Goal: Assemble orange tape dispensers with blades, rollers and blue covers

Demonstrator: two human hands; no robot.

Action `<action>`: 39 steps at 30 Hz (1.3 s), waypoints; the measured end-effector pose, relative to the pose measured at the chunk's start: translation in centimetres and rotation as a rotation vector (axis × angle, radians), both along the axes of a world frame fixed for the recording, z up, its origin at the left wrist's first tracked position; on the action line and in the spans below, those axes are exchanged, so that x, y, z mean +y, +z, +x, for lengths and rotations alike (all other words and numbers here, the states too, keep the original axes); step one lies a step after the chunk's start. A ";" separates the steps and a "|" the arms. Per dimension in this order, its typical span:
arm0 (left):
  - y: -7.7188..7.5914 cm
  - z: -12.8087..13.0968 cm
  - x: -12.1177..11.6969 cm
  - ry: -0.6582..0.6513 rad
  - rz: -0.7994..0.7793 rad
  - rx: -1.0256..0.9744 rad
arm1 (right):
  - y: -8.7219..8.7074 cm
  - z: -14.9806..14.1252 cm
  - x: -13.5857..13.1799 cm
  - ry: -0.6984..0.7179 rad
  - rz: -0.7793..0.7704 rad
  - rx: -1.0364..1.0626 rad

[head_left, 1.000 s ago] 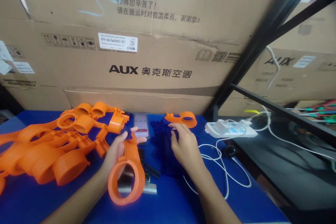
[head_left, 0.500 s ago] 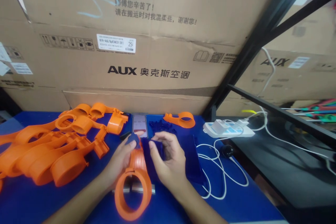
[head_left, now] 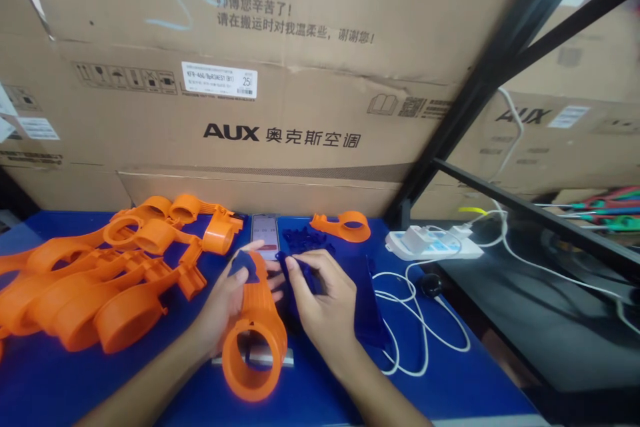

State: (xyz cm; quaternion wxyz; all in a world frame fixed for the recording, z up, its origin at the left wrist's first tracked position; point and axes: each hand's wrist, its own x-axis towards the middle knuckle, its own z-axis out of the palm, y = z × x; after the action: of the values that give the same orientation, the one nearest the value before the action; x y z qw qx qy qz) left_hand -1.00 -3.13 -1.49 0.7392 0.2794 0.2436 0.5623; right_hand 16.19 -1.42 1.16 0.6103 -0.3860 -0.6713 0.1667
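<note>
Orange plastic sits in my left hand (head_left: 225, 300), which is closed around the neck of a ring-ended tool (head_left: 259, 307); the ring hangs toward me, above the table. My thumb presses a blue piece (head_left: 243, 267) at the tool's far end, and my other fingers spread behind it. Just beside, my right hand (head_left: 330, 303) is narrowed to a pinch, thumb against fingers, on a dark blue part (head_left: 283, 258) whose outline I can't make out well. Under the tool, a pale strip (head_left: 261, 355) shows through the ring. Beyond my hands lie a phone (head_left: 265, 230), a scatter of small dark blue pieces (head_left: 303, 239) and a lone orange tool (head_left: 347, 227). To the left, more orange tools (head_left: 125, 321) are heaped on the blue table (head_left: 165, 393). To the right are a loose white cable (head_left: 426, 353) and a power strip (head_left: 393, 245). A large carton (head_left: 300, 80) stands behind everything.
</note>
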 end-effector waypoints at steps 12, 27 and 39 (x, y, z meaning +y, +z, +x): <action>0.9 -0.2 0.2 0.093 0.013 -0.051 | -1.1 -0.6 -0.3 0.215 -0.036 -0.193; -0.2 -0.7 1.0 0.303 0.171 0.018 | 0.3 0.6 -0.4 0.191 0.043 -0.165; -0.9 -0.8 0.6 0.377 0.263 0.192 | 0.5 0.9 0.0 0.226 -0.031 -0.164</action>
State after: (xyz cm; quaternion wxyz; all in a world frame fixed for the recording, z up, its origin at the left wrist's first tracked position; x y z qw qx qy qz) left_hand -1.84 -2.55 -2.36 0.5518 0.3749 0.2855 0.6881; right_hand 17.08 -1.47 1.70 0.5248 -0.3299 -0.7554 0.2126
